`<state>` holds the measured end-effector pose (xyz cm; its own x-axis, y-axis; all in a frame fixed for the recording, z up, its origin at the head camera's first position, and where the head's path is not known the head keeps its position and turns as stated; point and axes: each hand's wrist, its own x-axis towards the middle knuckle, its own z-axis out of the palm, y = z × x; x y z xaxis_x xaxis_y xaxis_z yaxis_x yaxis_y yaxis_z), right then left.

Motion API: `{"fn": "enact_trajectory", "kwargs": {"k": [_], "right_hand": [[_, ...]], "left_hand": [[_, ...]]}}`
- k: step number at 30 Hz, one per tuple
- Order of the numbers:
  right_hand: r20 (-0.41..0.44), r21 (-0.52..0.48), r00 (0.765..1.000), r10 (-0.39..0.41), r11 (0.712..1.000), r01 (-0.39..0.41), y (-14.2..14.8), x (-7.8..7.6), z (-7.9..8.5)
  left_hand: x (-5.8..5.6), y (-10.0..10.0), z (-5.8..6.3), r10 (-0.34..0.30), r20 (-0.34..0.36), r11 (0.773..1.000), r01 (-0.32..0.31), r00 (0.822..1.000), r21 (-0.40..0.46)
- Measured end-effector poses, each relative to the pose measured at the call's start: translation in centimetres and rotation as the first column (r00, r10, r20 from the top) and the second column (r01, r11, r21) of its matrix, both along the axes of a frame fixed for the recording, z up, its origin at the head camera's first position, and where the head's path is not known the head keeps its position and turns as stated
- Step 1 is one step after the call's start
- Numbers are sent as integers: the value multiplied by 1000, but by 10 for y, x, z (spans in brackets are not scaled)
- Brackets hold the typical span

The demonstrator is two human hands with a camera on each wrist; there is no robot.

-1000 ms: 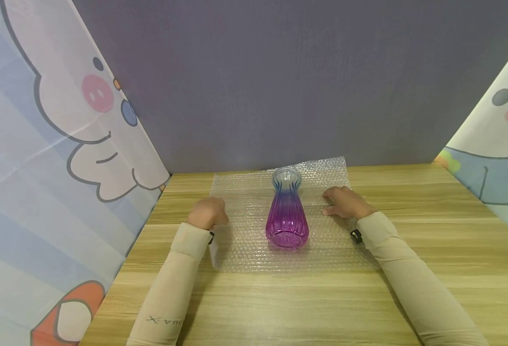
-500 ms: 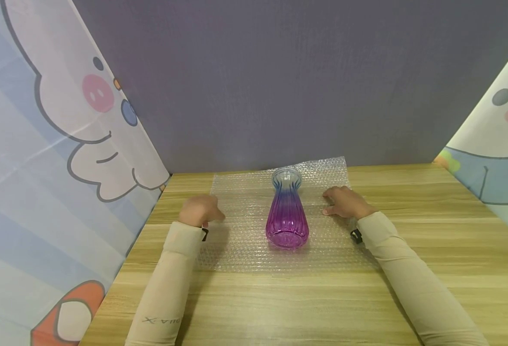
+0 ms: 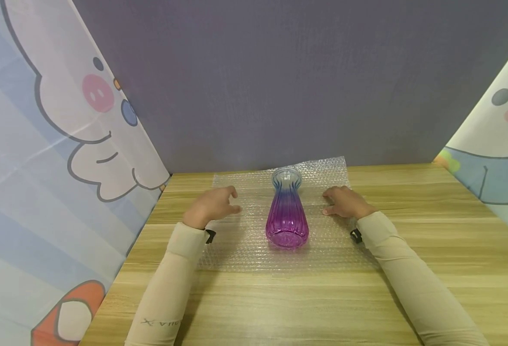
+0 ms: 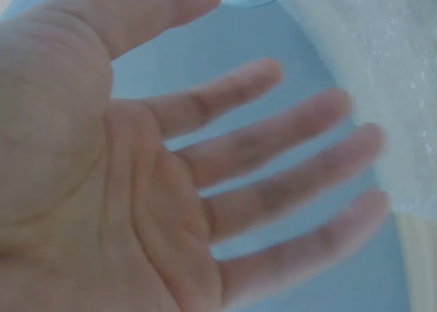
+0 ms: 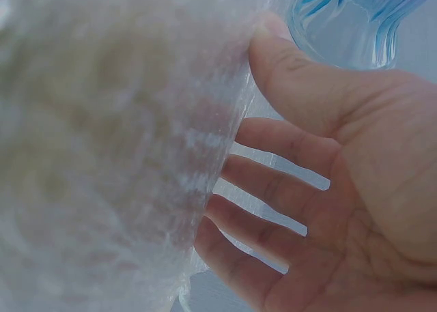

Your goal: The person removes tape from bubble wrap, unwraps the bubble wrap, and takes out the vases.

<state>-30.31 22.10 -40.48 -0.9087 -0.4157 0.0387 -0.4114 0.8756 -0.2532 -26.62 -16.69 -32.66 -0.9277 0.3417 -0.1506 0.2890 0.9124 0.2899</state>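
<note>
A ribbed glass vase (image 3: 287,211), blue at the mouth and purple at the base, seems to lie on a sheet of bubble wrap (image 3: 249,250), its mouth toward the back. To the left of the vase, my left hand (image 3: 211,206) hovers over the wrap's left side, holding nothing; in the left wrist view its fingers (image 4: 273,131) are straight and spread. On the other side my right hand (image 3: 344,202) supports the wrap's right part, thumb and fingers apart. In the right wrist view a raised flap of bubble wrap (image 5: 123,155) covers its fingertips.
A wood-grain table (image 3: 254,307) carries everything. Behind it rises a dark grey wall (image 3: 280,81), close to the wrap's far edge. Cartoon-printed cloth (image 3: 55,202) hangs along the left side, with similar cloth (image 3: 496,178) on the right.
My left hand first drew back left, away from the wrap's left edge, then moved in toward the vase with its fingers extended. The vase and my right hand stay put.
</note>
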Motion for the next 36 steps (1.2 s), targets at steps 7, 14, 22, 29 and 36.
{"fn": "enact_trajectory", "kwargs": {"k": [7, 14, 22, 29, 36], "right_hand": [[5, 1, 1000, -5, 1000, 5, 0, -1, 0], [10, -2, 1000, -9, 1000, 9, 0, -1, -1], [24, -3, 999, -27, 1000, 27, 2, -2, -4], [23, -7, 999, -29, 1000, 29, 2, -2, -5], [21, -6, 999, -24, 1000, 24, 1, -3, -5]], "left_hand": [[-8, 11, -16, -84, -138, 993, 95, 987, 71], [-13, 19, -29, -87, -160, 992, 100, 983, 75], [-15, 26, -47, -99, -98, 993, 104, 990, 55], [-14, 28, -58, -66, -15, 997, 67, 998, 43], [-15, 25, -64, -68, 52, 997, 67, 996, 32]]}}
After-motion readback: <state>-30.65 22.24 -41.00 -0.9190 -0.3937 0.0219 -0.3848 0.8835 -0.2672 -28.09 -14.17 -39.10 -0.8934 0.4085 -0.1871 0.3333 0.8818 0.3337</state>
